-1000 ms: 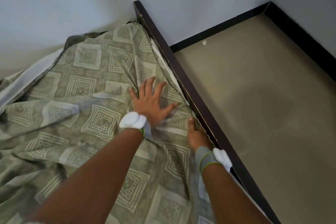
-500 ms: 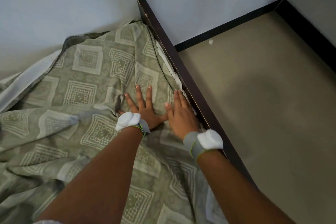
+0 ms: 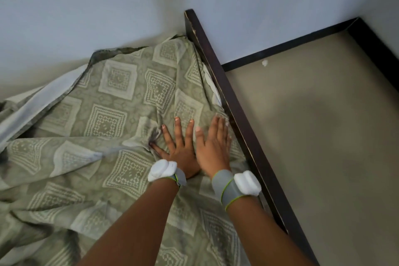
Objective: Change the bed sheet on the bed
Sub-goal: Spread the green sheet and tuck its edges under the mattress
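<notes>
Both hands, left hand (image 3: 180,147) and right hand (image 3: 212,147), press flat, gripping nothing, on the bed sheet (image 3: 112,119); pushing unevenly could bunch folds against the bed frame (image 3: 235,101)

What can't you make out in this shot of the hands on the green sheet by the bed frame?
Head view only:
- Mattress: covered by the green sheet.
- Right hand fingertips: blurred at the dark bed frame, so tucking cannot be confirmed.
- Left hand little finger: partly sunk in a fold.
- Sheet's left and near parts: cut off by the picture edges.
- White speck on the floor: too small to identify.
</notes>
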